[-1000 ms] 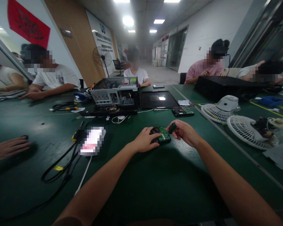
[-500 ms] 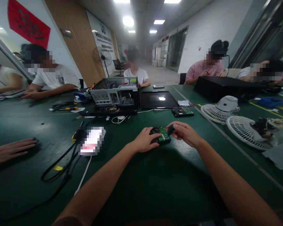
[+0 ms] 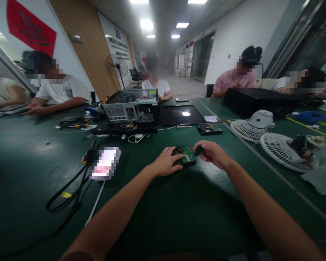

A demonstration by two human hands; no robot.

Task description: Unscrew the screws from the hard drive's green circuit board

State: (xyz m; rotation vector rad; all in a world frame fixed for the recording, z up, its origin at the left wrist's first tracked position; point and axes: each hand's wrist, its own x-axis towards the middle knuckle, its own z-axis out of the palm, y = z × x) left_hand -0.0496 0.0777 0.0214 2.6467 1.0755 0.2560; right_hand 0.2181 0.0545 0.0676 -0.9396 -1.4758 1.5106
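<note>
Overall, the green table [image 3: 179, 210] formed the work surface, with the open computer case [image 3: 130, 110] standing near its far side and a flat black panel [image 3: 179, 115] lying beside it. Nearer the person, the left hand [image 3: 166, 162] was curled partway over a hard drive [image 3: 189, 158], index finger on the green circuit board, thumb along the near edge, bearing it against the table. The drive lay between the two hands, board side up; a slackened left hold could have let it turn under side load, and hard fingertip pressure could have marked the board. The right hand [image 3: 215, 155] was closed to a narrow pinch, thumb and forefinger around a small dark green piece [image 3: 198, 149] at the drive's right edge. Whether the piece touched the drive could not be determined. Being small and held only at the fingertips, it appeared liable to slip if tilted or pushed off line, and a slip toward the left could have scratched the board.
</note>
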